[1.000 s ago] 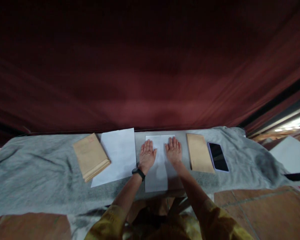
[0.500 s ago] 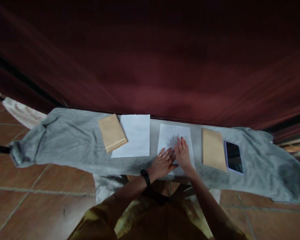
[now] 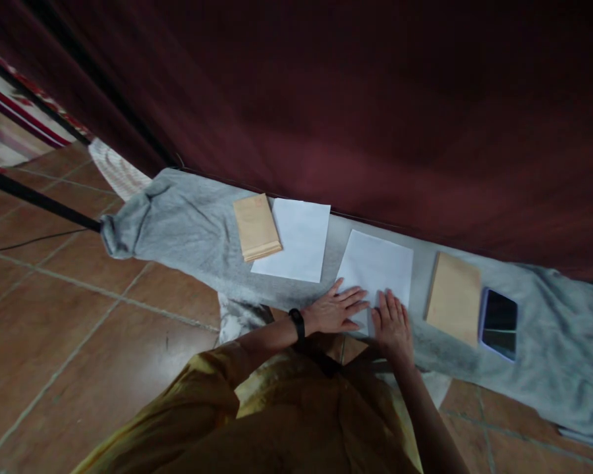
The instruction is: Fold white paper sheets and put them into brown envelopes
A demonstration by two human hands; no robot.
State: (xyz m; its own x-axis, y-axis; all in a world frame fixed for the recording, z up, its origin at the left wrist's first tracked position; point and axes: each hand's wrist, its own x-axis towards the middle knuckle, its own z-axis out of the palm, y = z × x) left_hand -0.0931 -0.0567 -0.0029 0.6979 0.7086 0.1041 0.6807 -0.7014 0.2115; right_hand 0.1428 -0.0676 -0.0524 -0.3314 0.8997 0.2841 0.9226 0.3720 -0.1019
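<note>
A white sheet of paper (image 3: 378, 260) lies on the grey cloth in front of me. My left hand (image 3: 337, 311) rests on its lower left part, fingers spread and pointing right. On the lower right part of the sheet lies my right hand (image 3: 392, 322), flat, its fingers stretched away from me. Neither hand holds anything. To the left is a second white sheet (image 3: 301, 240), partly under a stack of brown envelopes (image 3: 257, 226). Right of my right hand lies a brown envelope or stack (image 3: 454, 298); how many are in it I cannot tell.
A phone with a purple edge (image 3: 499, 324) lies beside the right brown envelope. Grey cloth (image 3: 188, 220) covers the narrow surface. Behind it hangs a dark red curtain (image 3: 296, 118). A black bar (image 3: 39, 199) stands at the left above the tiled floor (image 3: 103, 342).
My view has turned, so everything sits tilted and further right. My right hand has slid down toward me on the paper, and the two hands are now further apart.
</note>
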